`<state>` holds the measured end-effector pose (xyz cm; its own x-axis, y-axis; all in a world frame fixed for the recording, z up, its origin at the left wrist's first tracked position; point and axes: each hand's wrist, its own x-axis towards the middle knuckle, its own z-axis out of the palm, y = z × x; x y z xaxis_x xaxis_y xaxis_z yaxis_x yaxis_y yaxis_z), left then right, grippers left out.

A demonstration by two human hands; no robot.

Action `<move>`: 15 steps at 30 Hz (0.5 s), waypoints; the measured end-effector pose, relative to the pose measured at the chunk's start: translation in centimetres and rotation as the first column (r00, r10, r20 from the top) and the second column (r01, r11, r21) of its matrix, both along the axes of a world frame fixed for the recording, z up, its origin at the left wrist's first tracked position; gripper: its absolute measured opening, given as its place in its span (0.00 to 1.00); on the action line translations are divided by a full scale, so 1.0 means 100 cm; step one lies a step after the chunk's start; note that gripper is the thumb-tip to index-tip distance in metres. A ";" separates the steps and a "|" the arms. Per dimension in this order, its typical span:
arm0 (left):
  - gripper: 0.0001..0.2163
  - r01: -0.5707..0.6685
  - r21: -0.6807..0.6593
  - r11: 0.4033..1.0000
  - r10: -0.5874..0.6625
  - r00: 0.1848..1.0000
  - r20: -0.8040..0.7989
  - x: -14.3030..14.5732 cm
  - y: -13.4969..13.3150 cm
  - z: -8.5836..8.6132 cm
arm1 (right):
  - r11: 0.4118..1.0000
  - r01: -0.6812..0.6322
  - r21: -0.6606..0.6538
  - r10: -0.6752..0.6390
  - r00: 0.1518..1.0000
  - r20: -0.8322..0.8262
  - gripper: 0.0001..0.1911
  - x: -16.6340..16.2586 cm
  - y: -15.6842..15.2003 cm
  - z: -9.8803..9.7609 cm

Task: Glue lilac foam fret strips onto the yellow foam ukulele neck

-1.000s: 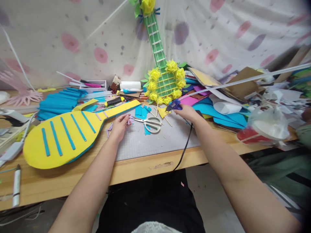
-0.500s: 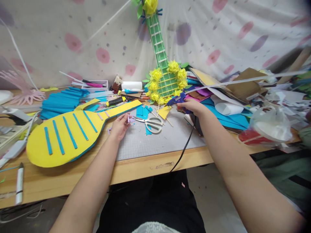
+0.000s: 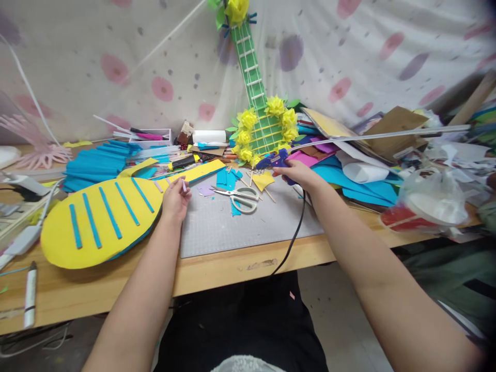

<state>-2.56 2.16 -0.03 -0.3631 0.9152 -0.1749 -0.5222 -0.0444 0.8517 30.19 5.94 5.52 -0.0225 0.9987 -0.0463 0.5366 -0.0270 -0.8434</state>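
Note:
My left hand [image 3: 175, 199] is closed in a pinch on a small purple strip [image 3: 184, 184], right beside the neck of the flat yellow guitar cut-out [image 3: 101, 219] with blue strips on it. My right hand [image 3: 298, 175] grips a blue glue gun [image 3: 273, 161] whose black cord [image 3: 292, 235] runs down over the table edge. The gun's nozzle points left, above a yellow paper scrap [image 3: 263, 180]. White-handled scissors [image 3: 240, 197] lie on the grey cutting mat [image 3: 240, 227] between my hands.
A green guitar model with yellow paper flowers [image 3: 263, 129] leans on the spotted cloth behind. Blue folded paper [image 3: 96, 163] lies at the left, cardboard and coloured sheets [image 3: 360, 155] at the right, with a plastic bag [image 3: 430, 204]. A marker [image 3: 29, 294] lies near the front left edge.
My left hand moved left toward the yellow cut-out's neck with a purple strip pinched in it. My right hand swung the glue gun slightly left and down toward the mat.

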 end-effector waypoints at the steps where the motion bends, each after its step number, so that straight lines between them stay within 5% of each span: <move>1: 0.04 -0.041 0.007 0.999 0.041 0.998 -0.053 -0.002 0.001 0.000 | 0.999 -0.032 -0.010 0.032 0.999 -0.009 0.13 -0.005 -0.003 0.000; 4: 0.05 -0.060 0.073 0.996 0.082 0.928 -0.364 -0.002 0.000 -0.007 | 0.996 -0.090 0.006 0.090 0.996 0.004 0.16 -0.020 -0.010 -0.001; 8: 0.11 0.194 0.117 0.974 -0.022 0.594 -0.804 0.014 -0.005 -0.022 | 0.990 -0.081 0.112 0.081 0.997 0.009 0.19 -0.040 -0.008 -0.014; 11: 0.15 0.341 0.120 0.932 -0.038 0.422 -0.906 0.023 -0.010 -0.029 | 0.975 -0.001 0.224 0.008 0.999 -0.032 0.20 -0.053 -0.002 -0.031; 15: 0.09 0.182 0.190 0.965 0.102 0.407 -0.908 0.018 -0.016 -0.025 | 0.934 0.155 0.323 -0.106 0.981 -0.165 0.23 -0.067 0.000 -0.055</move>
<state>-0.71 0.60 -2.56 -0.1375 0.8885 0.4379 0.5416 -0.3027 0.7843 23.46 5.98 -0.02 0.1276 0.9506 0.2831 0.4210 0.2065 -0.8832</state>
